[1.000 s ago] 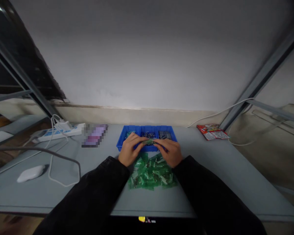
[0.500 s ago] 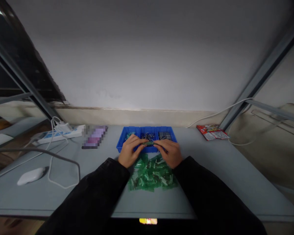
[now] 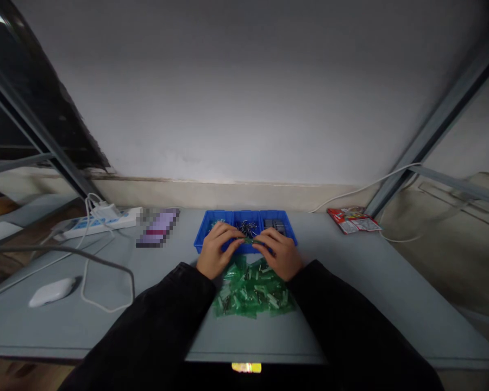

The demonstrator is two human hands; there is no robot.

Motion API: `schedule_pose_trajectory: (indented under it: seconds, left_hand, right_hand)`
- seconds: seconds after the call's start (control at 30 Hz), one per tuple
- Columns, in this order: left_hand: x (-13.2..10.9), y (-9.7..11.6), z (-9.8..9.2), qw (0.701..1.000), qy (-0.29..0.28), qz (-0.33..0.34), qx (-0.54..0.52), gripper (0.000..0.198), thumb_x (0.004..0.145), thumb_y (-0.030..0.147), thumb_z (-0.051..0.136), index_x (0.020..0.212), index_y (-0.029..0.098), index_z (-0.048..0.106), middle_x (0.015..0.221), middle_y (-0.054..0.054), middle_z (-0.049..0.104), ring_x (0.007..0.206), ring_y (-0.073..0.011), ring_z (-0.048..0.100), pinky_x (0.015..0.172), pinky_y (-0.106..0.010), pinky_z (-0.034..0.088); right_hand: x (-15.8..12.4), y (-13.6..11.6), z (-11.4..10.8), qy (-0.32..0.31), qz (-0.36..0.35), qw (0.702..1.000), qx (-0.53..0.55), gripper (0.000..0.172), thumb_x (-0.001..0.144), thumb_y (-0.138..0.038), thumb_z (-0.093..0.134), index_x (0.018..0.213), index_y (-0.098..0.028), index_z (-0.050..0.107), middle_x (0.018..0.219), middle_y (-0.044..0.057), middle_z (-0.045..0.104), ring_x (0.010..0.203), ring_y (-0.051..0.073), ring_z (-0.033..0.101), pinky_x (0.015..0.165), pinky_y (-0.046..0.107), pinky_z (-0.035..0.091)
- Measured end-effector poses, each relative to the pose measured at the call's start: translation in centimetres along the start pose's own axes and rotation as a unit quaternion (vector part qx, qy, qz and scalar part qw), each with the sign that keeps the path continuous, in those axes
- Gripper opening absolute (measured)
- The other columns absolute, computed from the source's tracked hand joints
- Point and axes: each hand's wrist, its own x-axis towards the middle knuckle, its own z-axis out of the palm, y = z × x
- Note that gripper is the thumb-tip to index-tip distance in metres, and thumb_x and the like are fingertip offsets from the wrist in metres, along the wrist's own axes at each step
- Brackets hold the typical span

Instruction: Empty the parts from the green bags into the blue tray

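Note:
Between my two hands is a small green plastic bag (image 3: pixel 249 240), pinched at its ends; its contents are too small to make out. My left hand (image 3: pixel 215 254) has thumb and fingertips closed on the left end, and my right hand (image 3: pixel 283 256) grips the right end the same way. Both hands are over the front of three joined blue bins (image 3: pixel 198 241). Metal screws (image 3: pixel 246 225) fill the middle bin, grey plug-like pieces (image 3: pixel 274 224) the right one, and small greenish pieces (image 3: pixel 217 223) the left. Below my hands lies a pile of filled green bags (image 3: pixel 252 296).
On the left are a white power strip (image 3: pixel 124 218) with plugs and cables, a phone (image 3: pixel 158 228) and a white mouse-like object (image 3: pixel 52 293). A red snack packet (image 3: pixel 352 220) lies at the back right. Metal posts (image 3: pixel 399 179) flank the grey table (image 3: pixel 350 282).
My right hand has shifted very slightly, and the green bag between my fingertips looks more bunched up. My left hand stays almost still.

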Motion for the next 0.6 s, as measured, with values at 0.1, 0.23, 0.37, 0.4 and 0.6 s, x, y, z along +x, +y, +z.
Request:
schedule_pose_trajectory:
  seconds: [0.1, 0.23, 0.37, 0.4, 0.6]
  left_hand:
    - [-0.05, -0.05, 0.08, 1.000, -0.028, 0.002, -0.013, 0.011, 0.099, 0.030, 0.069, 0.105, 0.020, 0.071, 0.099, -0.005, 0.071, 0.096, -0.0217, 0.062, 0.091, -0.041, 0.049]
    - [-0.22, -0.28, 0.18, 0.999, -0.050, -0.003, -0.007, 0.016, 0.096, 0.032, 0.074, 0.104, 0.019, 0.069, 0.099, -0.006, 0.071, 0.096, -0.0230, 0.061, 0.091, -0.041, 0.049]
    - [-0.37, -0.58, 0.20, 0.999, -0.044, 0.000, -0.006, 0.009, 0.099, 0.027, 0.068, 0.100, 0.018, 0.069, 0.094, -0.006, 0.070, 0.094, -0.0228, 0.060, 0.086, -0.039, 0.049]
    - [-0.39, -0.64, 0.21, 0.999, -0.041, 0.005, -0.007, 0.008, 0.099, 0.026, 0.068, 0.100, 0.019, 0.068, 0.094, -0.006, 0.070, 0.093, -0.0224, 0.059, 0.086, -0.039, 0.049]
    - [-0.51, -0.85, 0.27, 0.999, -0.035, 0.016, -0.007, 0.007, 0.099, 0.024, 0.069, 0.102, 0.018, 0.068, 0.094, -0.005, 0.069, 0.093, -0.0215, 0.058, 0.084, -0.037, 0.049]
  right_hand:
    - [-0.09, 0.12, 0.12, 0.014, -0.017, 1.000, -0.004, 0.017, 0.104, -0.027, 0.058, 0.102, -0.022, 0.074, 0.096, 0.006, 0.071, 0.085, 0.017, 0.069, 0.077, 0.029, 0.056]
    - [-0.02, -0.05, 0.01, 0.045, -0.009, 0.999, 0.006, 0.014, 0.104, -0.026, 0.058, 0.101, -0.021, 0.071, 0.094, 0.006, 0.070, 0.086, 0.018, 0.068, 0.077, 0.031, 0.055]
    - [0.08, -0.34, -0.21, 0.026, 0.007, 0.999, 0.031, 0.010, 0.102, -0.028, 0.062, 0.102, -0.020, 0.068, 0.096, 0.006, 0.070, 0.090, 0.019, 0.069, 0.078, 0.032, 0.055]
    - [0.07, -0.36, -0.23, 0.020, 0.007, 0.999, 0.035, 0.010, 0.101, -0.028, 0.063, 0.103, -0.020, 0.068, 0.096, 0.006, 0.071, 0.090, 0.020, 0.069, 0.079, 0.032, 0.055]
    - [-0.07, -0.12, 0.03, 0.002, 0.001, 1.000, 0.024, 0.012, 0.101, -0.031, 0.063, 0.103, -0.020, 0.068, 0.097, 0.007, 0.070, 0.092, 0.020, 0.068, 0.082, 0.033, 0.054]
